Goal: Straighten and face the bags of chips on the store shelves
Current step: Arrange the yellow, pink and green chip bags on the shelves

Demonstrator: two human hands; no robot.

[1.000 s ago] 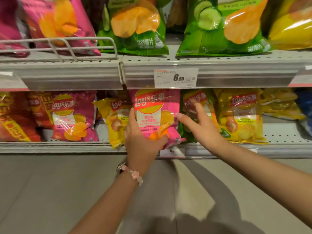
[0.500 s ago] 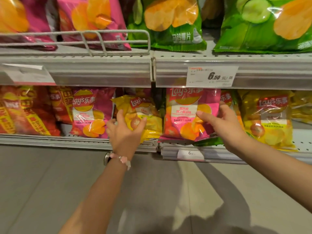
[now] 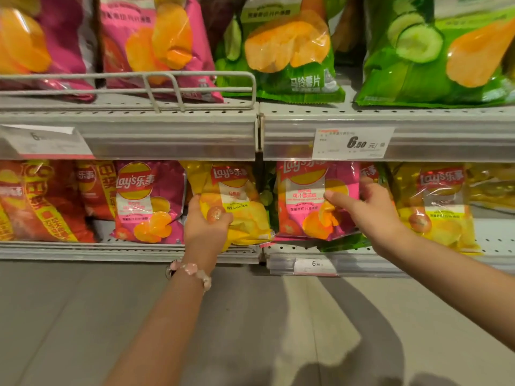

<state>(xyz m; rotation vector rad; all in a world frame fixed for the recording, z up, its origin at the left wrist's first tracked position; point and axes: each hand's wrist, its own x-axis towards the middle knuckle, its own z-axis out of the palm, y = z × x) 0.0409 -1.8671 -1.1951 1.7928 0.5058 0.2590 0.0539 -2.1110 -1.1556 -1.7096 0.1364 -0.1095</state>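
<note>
My left hand (image 3: 207, 228) holds the yellow bag (image 3: 237, 201) tight, and my right hand (image 3: 367, 210) pinches the pink bag (image 3: 309, 196).

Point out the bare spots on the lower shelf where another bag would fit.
Bare shelf shows right of the far-right yellow bag, and a narrow strip lies between the red bags and the left pink bag. The middle, where both hands hold bags, is crowded.

Left hand (image 3: 207, 228) grips yellow bag (image 3: 237, 207); right hand (image 3: 370, 211) holds pink bag (image 3: 303, 201).
</note>
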